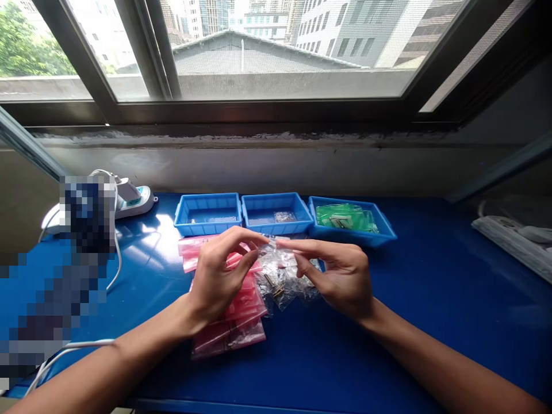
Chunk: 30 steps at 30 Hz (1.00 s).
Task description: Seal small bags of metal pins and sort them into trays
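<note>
A small clear bag sits where the two hands meet, just above the heap of clear bags. The left hand and the right hand are both half curled, their index fingers reaching in until the tips almost touch at the film; whether they truly pinch it is hard to tell. The film looks light, soft and slippery, so a fingertip-and-thumb hold at a sealed edge seems safest. Inside the heap lie slim brass-coloured pins, which look stiff and small, and may slide about in their bags. Pink bags lie loosely stacked against the heap's left side. Behind the heap stand a left tray, a middle tray and a right tray, all blue, the last holding green bags. Their rims limit reach on the far side, while the blue tabletop offers room to the heap's right. A power strip sits well left of the heap.
</note>
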Motion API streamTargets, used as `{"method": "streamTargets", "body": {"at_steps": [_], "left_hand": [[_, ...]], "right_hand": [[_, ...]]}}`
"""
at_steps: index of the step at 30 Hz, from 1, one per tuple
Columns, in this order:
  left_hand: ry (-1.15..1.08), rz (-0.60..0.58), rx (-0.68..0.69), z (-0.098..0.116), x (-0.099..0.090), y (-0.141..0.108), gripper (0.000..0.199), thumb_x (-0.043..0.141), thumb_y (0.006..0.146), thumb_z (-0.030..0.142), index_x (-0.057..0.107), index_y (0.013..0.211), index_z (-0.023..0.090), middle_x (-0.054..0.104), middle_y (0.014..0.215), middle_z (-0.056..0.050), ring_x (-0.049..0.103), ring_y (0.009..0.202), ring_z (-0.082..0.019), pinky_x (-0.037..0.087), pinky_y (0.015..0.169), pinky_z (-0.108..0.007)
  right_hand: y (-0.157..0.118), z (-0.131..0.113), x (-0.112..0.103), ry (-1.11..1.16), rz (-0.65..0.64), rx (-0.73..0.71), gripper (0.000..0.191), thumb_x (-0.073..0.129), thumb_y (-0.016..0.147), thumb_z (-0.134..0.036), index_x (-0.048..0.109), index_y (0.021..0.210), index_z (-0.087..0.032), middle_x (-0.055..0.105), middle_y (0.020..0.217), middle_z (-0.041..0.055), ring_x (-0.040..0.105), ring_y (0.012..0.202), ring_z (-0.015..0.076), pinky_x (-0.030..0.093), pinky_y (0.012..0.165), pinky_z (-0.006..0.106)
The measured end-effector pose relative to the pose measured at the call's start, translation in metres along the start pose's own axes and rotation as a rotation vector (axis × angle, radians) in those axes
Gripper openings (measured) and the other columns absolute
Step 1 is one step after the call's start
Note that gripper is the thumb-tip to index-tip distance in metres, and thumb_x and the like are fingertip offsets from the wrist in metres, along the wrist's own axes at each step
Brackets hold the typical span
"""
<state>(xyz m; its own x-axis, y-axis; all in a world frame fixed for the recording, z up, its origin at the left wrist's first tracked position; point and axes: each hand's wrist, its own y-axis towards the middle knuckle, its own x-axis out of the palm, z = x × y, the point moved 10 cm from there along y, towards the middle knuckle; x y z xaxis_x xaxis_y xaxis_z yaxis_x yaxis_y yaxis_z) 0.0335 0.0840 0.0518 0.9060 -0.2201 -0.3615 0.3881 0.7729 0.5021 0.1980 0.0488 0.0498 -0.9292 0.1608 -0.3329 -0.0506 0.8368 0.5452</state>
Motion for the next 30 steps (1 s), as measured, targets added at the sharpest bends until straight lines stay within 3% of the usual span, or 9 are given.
{"method": "streamTargets", "body": {"at_steps": [3, 6, 15, 20, 23, 26, 30], "left_hand": [[-0.06, -0.05, -0.111, -0.009, 0.005, 0.0, 0.007, 0.067, 0.098, 0.018, 0.073, 0.094, 0.015, 0.075, 0.084, -0.003, 0.069, 0.071, -0.013, 0.058, 0.066, -0.024], [-0.143, -0.101, -0.248, -0.019, 0.012, -0.002, 0.022, 0.068, 0.099, 0.031, 0.07, 0.085, 0.014, 0.067, 0.065, 0.001, 0.059, 0.052, -0.009, 0.049, 0.051, -0.02], [-0.221, -0.154, -0.399, -0.03, 0.019, -0.005, 0.03, 0.07, 0.096, 0.037, 0.067, 0.079, 0.013, 0.058, 0.056, 0.004, 0.048, 0.047, -0.007, 0.038, 0.045, -0.016], [-0.235, -0.143, -0.395, -0.031, 0.018, -0.007, 0.025, 0.068, 0.098, 0.033, 0.068, 0.083, 0.013, 0.058, 0.052, 0.005, 0.05, 0.044, -0.006, 0.039, 0.044, -0.015], [-0.261, -0.133, -0.376, -0.03, 0.018, -0.006, 0.022, 0.068, 0.099, 0.031, 0.068, 0.087, 0.013, 0.066, 0.057, 0.002, 0.058, 0.045, -0.008, 0.046, 0.044, -0.016], [-0.239, -0.095, -0.312, -0.025, 0.013, -0.003, 0.014, 0.069, 0.098, 0.026, 0.07, 0.093, 0.013, 0.077, 0.074, -0.004, 0.071, 0.055, -0.011, 0.058, 0.053, -0.019], [-0.194, -0.045, -0.223, -0.018, 0.007, -0.001, 0.013, 0.067, 0.097, 0.016, 0.071, 0.108, 0.013, 0.08, 0.099, -0.008, 0.08, 0.076, -0.016, 0.064, 0.059, -0.021]], "right_hand": [[0.003, 0.001, 0.002, 0.032, -0.008, 0.037, 0.013, 0.072, 0.092, -0.017, 0.084, 0.095, -0.02, 0.08, 0.071, 0.0019, 0.071, 0.049, 0.0147, 0.056, 0.048, 0.024], [0.004, 0.004, 0.005, -0.012, -0.028, 0.09, 0.017, 0.069, 0.093, -0.021, 0.079, 0.079, -0.017, 0.07, 0.055, -0.001, 0.062, 0.042, 0.0118, 0.05, 0.045, 0.023], [0.001, 0.018, 0.014, 0.018, -0.123, 0.208, 0.027, 0.063, 0.095, -0.026, 0.07, 0.071, -0.016, 0.058, 0.049, -0.0037, 0.051, 0.04, 0.009, 0.042, 0.042, 0.021], [0.003, 0.018, 0.012, 0.032, -0.086, 0.208, 0.022, 0.068, 0.093, -0.027, 0.079, 0.079, -0.015, 0.062, 0.05, -0.0023, 0.052, 0.04, 0.0092, 0.042, 0.041, 0.021], [0.003, 0.021, 0.011, 0.101, -0.063, 0.233, 0.019, 0.071, 0.093, -0.028, 0.083, 0.087, -0.015, 0.065, 0.051, -0.0018, 0.055, 0.038, 0.0099, 0.046, 0.04, 0.021], [0.002, 0.02, 0.01, 0.149, -0.044, 0.212, 0.016, 0.072, 0.093, -0.026, 0.085, 0.097, -0.018, 0.078, 0.069, 0.0025, 0.067, 0.045, 0.0129, 0.055, 0.044, 0.022], [0.002, 0.011, 0.002, 0.046, 0.006, 0.086, 0.022, 0.073, 0.091, -0.015, 0.085, 0.109, -0.02, 0.085, 0.098, 0.0064, 0.081, 0.073, 0.0189, 0.066, 0.063, 0.024]]}}
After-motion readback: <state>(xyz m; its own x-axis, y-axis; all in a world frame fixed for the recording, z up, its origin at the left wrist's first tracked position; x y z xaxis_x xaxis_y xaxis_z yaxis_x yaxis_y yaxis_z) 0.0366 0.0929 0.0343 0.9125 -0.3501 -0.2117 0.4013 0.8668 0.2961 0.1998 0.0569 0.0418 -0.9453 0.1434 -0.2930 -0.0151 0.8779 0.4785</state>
